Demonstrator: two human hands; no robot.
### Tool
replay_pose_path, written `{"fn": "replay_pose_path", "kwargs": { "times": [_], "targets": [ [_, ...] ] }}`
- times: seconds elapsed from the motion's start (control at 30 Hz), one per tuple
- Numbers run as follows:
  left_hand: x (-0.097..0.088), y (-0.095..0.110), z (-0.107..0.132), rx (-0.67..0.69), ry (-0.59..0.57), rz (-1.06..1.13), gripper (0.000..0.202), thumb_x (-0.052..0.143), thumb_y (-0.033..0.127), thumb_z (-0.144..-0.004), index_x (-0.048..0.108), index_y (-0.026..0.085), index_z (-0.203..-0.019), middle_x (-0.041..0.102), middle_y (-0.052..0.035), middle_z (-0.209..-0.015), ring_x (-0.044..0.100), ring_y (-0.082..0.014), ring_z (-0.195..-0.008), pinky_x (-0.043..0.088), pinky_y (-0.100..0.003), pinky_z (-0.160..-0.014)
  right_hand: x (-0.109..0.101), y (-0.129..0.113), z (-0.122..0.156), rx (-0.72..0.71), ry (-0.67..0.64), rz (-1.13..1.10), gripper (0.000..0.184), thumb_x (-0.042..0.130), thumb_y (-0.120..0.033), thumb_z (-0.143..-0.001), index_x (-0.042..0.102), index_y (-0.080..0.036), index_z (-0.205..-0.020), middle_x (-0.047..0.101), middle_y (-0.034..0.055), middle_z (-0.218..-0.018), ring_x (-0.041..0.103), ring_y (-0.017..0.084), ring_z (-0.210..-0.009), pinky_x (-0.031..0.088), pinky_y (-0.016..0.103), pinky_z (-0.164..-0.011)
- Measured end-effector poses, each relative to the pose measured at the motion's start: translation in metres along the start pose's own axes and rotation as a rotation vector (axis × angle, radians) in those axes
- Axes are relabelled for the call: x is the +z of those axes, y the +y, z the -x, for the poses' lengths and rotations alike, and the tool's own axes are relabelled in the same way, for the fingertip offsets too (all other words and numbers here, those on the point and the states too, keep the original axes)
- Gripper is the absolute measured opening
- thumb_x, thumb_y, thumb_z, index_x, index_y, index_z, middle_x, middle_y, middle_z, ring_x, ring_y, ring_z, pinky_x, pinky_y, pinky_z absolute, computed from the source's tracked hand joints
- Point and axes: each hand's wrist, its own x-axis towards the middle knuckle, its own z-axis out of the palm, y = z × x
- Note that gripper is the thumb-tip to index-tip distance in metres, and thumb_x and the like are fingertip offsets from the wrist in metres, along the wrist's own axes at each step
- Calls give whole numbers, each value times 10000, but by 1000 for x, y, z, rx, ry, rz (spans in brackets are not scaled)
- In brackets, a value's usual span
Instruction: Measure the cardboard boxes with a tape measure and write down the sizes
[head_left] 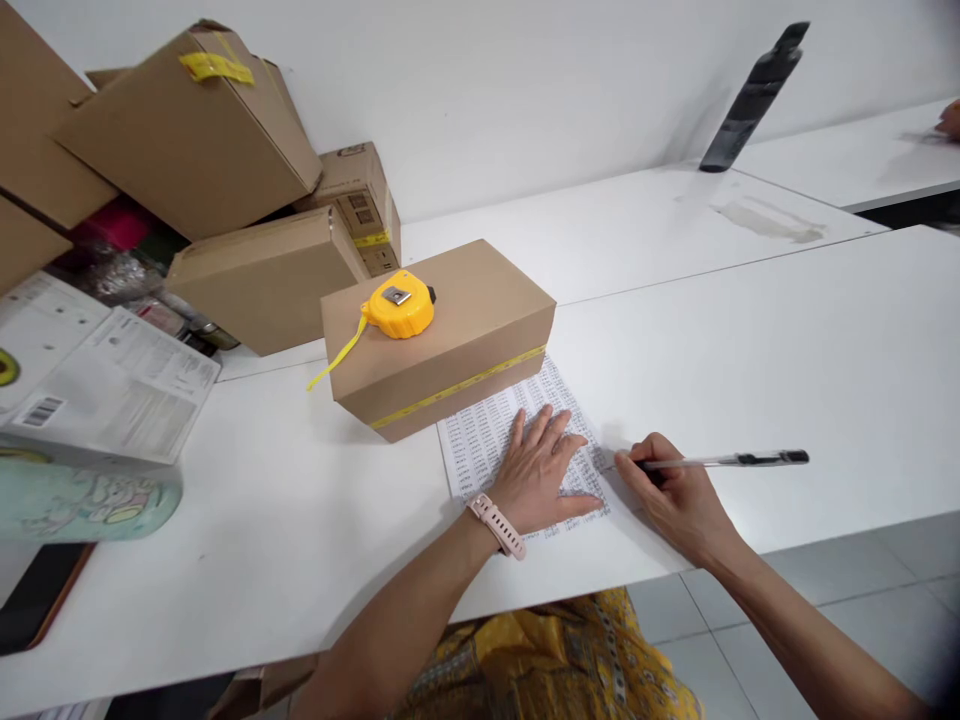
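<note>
My left hand (536, 470) lies flat with fingers spread on a sheet of paper (480, 445) covered in columns of writing. A pink band circles that wrist. In my right hand (682, 500) is a pen (720, 461), its tip end low by the sheet's right edge and its other end pointing right. Just beyond the paper, over its far part, stands a brown cardboard box (450, 350) with a yellow strip along its side. On top of this box rests a yellow tape measure (403, 305), a short length of its tape hanging past the box's left edge.
Several cardboard boxes (202, 130) are piled at the back left. A white printed carton (135, 385), a mint-green bottle (90, 497) and a phone (45, 595) are at the left. A dark bottle (754, 100) stands at the back right. Another person's hand (949, 120) shows at the far right.
</note>
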Motion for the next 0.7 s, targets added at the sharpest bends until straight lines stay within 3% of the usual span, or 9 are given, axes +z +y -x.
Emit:
{"fn": "replay_pose_path", "kwargs": {
  "times": [0.7],
  "targets": [
    [0,0,0,-2,-1,7,692,676,597,-847,493,176,-1365,294,-170,-1635,116,-350,-1552,66,-611,-1251,-1,-1,1,24,-4,60,304,563,-445,-934,464,-247,-725,422,-42,-615,352,125,-544,286,268,-487]
  ]
}}
